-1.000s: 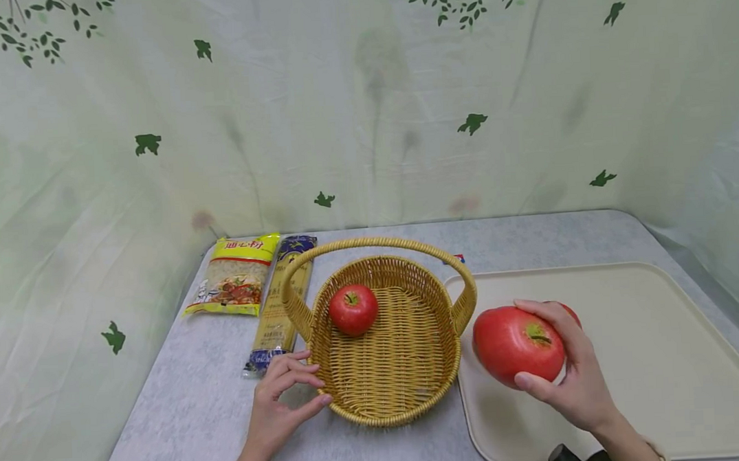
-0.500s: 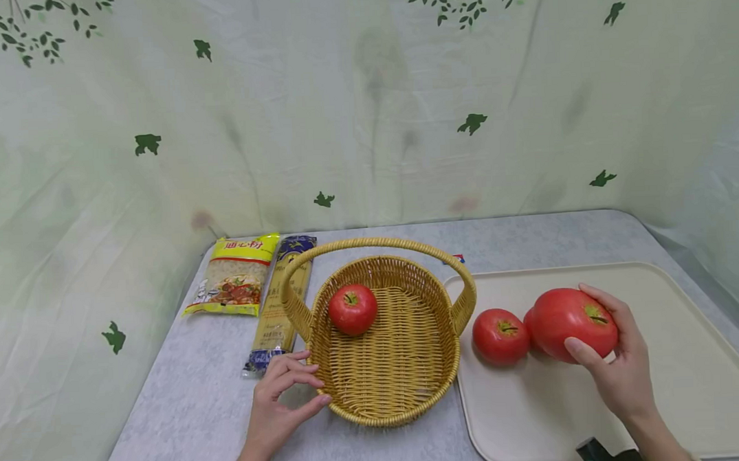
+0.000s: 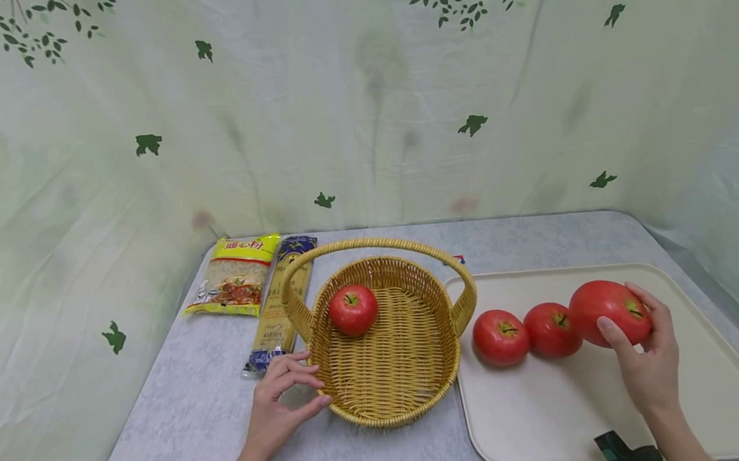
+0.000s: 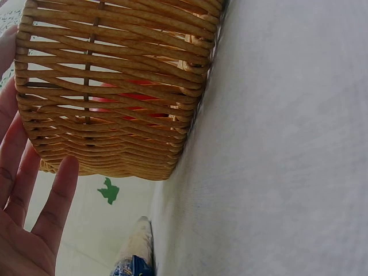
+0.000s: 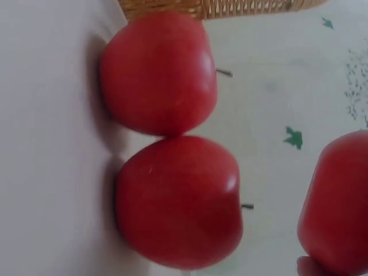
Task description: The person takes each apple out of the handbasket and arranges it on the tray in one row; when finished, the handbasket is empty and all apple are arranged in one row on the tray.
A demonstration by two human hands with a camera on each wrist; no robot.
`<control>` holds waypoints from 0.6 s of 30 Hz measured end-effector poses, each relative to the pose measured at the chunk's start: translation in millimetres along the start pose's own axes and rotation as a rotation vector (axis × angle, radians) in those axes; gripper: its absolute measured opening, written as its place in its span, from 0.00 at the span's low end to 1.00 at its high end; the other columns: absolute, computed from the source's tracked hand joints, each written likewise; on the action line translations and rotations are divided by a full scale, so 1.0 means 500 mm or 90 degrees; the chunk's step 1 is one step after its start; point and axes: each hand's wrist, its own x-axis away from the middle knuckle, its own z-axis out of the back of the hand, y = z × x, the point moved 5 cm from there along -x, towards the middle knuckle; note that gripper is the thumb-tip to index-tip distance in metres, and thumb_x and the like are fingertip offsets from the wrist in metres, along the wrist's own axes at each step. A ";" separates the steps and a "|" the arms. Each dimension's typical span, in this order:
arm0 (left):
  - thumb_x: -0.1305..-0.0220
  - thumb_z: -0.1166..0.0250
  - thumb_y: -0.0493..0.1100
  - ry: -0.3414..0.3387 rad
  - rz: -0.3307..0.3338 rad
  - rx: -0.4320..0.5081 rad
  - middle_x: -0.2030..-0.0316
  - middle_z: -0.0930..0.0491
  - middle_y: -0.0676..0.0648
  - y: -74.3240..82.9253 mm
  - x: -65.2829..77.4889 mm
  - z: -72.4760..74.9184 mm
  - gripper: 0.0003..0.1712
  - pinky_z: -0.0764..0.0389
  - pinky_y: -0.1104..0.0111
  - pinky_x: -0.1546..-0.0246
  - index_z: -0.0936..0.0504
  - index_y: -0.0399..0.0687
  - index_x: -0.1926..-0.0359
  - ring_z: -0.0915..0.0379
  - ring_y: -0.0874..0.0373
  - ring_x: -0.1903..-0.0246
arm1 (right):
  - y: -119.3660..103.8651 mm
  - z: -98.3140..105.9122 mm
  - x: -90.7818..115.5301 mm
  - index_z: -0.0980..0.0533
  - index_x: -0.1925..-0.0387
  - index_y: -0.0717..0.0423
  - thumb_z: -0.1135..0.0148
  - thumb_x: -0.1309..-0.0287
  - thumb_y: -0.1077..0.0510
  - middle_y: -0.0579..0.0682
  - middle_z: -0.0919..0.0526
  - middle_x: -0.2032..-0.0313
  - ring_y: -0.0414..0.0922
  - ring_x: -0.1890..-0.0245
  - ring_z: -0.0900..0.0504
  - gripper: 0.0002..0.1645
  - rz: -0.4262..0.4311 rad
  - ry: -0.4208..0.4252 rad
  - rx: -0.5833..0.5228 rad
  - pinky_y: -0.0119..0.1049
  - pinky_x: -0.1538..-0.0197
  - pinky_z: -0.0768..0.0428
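My right hand (image 3: pixel 650 356) grips a red apple (image 3: pixel 608 313) above the beige tray (image 3: pixel 601 420), thumb in front and fingers behind. Two more apples sit side by side on the tray, a left one (image 3: pixel 501 338) and a right one (image 3: pixel 553 330); the right wrist view shows them touching, with the held apple (image 5: pixel 339 207) raised off the tray surface. With fingers spread, my left hand (image 3: pixel 281 403) rests against the near left side of a round wicker basket (image 3: pixel 388 367). One apple (image 3: pixel 353 310) lies inside the basket, glimpsed as red through the weave in the left wrist view.
The basket's tall hoop handle (image 3: pixel 376 242) arches over its far side. Left of it lie a yellow-topped bag of pasta (image 3: pixel 234 276) and a long spaghetti packet (image 3: pixel 280 310). A small red and blue item (image 3: pixel 458 259) shows partly behind the basket. Printed curtains enclose the table.
My right hand has carried its apple rightward over the tray, away from the basket, uncovering the two apples on the tray. The left hand and basket have stayed put.
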 end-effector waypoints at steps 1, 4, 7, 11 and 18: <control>0.68 0.22 0.26 0.000 0.000 0.000 0.68 0.21 0.41 0.000 0.000 0.000 0.19 0.34 0.70 0.45 0.17 0.46 0.72 0.29 0.46 0.52 | 0.010 0.003 -0.004 0.38 0.33 0.45 0.34 0.49 0.66 0.41 0.34 0.41 0.37 0.46 0.35 0.42 -0.004 0.005 0.001 0.14 0.60 0.29; 0.68 0.23 0.26 -0.001 0.000 0.001 0.68 0.21 0.40 0.000 0.000 0.000 0.19 0.33 0.69 0.45 0.17 0.46 0.72 0.29 0.45 0.52 | 0.060 0.014 -0.020 0.38 0.33 0.43 0.33 0.48 0.65 0.42 0.33 0.40 0.37 0.47 0.35 0.42 -0.007 0.019 0.006 0.13 0.61 0.29; 0.68 0.23 0.25 -0.003 0.001 0.003 0.68 0.22 0.41 -0.001 0.000 -0.002 0.19 0.33 0.69 0.45 0.17 0.45 0.72 0.29 0.45 0.52 | 0.128 0.023 -0.042 0.39 0.33 0.37 0.31 0.48 0.61 0.43 0.33 0.40 0.38 0.47 0.34 0.44 -0.021 0.023 0.014 0.14 0.62 0.29; 0.69 0.23 0.25 -0.003 0.005 0.001 0.68 0.22 0.41 -0.001 0.000 -0.002 0.20 0.33 0.70 0.45 0.17 0.46 0.72 0.29 0.46 0.52 | 0.201 0.025 -0.064 0.41 0.33 0.31 0.28 0.50 0.56 0.42 0.34 0.39 0.39 0.46 0.35 0.46 -0.059 0.016 0.031 0.14 0.63 0.28; 0.70 0.23 0.24 -0.003 0.009 -0.006 0.68 0.22 0.41 0.002 0.001 0.000 0.21 0.34 0.71 0.45 0.17 0.47 0.72 0.29 0.48 0.52 | 0.214 0.023 -0.069 0.43 0.33 0.29 0.28 0.50 0.51 0.47 0.36 0.42 0.38 0.50 0.38 0.47 -0.118 0.007 0.087 0.14 0.69 0.29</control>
